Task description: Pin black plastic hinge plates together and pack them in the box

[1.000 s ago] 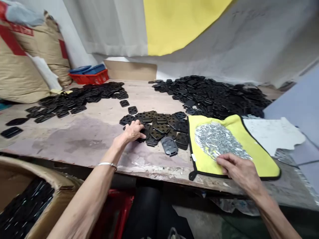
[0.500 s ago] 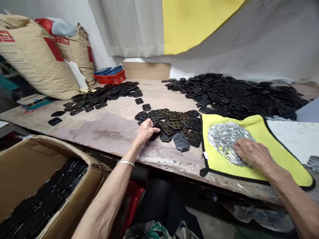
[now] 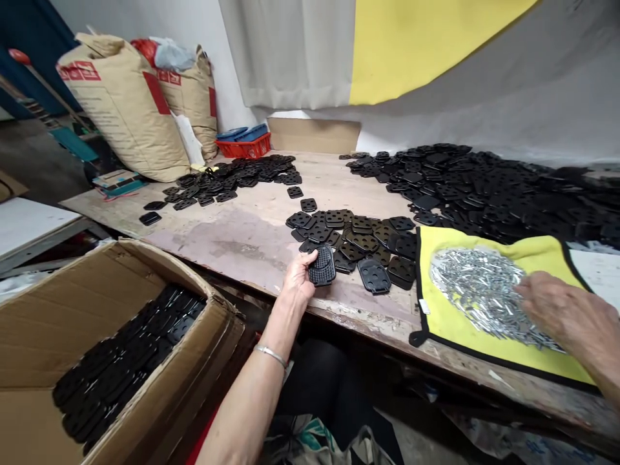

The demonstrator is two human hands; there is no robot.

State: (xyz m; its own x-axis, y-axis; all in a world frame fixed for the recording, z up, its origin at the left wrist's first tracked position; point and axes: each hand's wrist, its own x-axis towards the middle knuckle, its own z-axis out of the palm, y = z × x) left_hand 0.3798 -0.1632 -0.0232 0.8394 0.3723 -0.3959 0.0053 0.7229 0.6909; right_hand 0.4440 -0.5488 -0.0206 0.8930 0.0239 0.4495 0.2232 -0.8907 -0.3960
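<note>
Between the thumb and fingers of my left hand (image 3: 299,276) is a black textured plate (image 3: 322,266), tilted up over the table's front edge. Behind it lies a small pile of black plates with holes (image 3: 361,240). My right hand (image 3: 549,302) is at the right side of a heap of small silver metal pins (image 3: 479,284), spread on a yellow cloth (image 3: 448,336) with black edging. Its fingers are bent and blurred, so whether they hold a pin cannot be made out.
An open cardboard box (image 3: 159,261) with black plates inside stands at the lower left. Larger piles of black plates lie at the back right (image 3: 460,174) and back left (image 3: 242,174). Beyond are paper sacks (image 3: 130,110) and a red basket (image 3: 247,147).
My left hand has lifted a black plate off the pile and turned its textured face into view. My right hand has drawn back to the right side of the pins. The view has turned left.
</note>
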